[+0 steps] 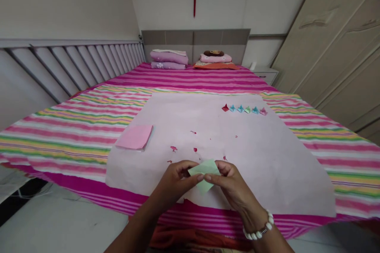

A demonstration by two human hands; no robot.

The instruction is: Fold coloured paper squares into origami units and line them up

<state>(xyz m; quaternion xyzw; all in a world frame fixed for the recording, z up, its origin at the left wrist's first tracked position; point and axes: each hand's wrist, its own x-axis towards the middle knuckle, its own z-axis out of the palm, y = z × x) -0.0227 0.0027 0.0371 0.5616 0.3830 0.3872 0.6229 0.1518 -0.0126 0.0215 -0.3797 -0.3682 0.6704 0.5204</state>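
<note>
A light green sheet of folding paper (204,187) is held up in front of me, over the near edge of a large white sheet. My left hand (181,176) pinches its left side, thumb on top. On the other side, my right hand (225,176) grips it the same way, and the two thumb tips almost meet at the middle. Creases show on the paper; fingers hide part of its back. A white beaded bracelet (259,231) circles my right wrist.
The white sheet (267,166) covers the bed's near part. A stack of pink paper (135,137) lies left. Several small folded paper pieces (240,108) form a row at far right. Red scraps (173,148) dot the middle. Folded bedding (169,58) sits by the headboard.
</note>
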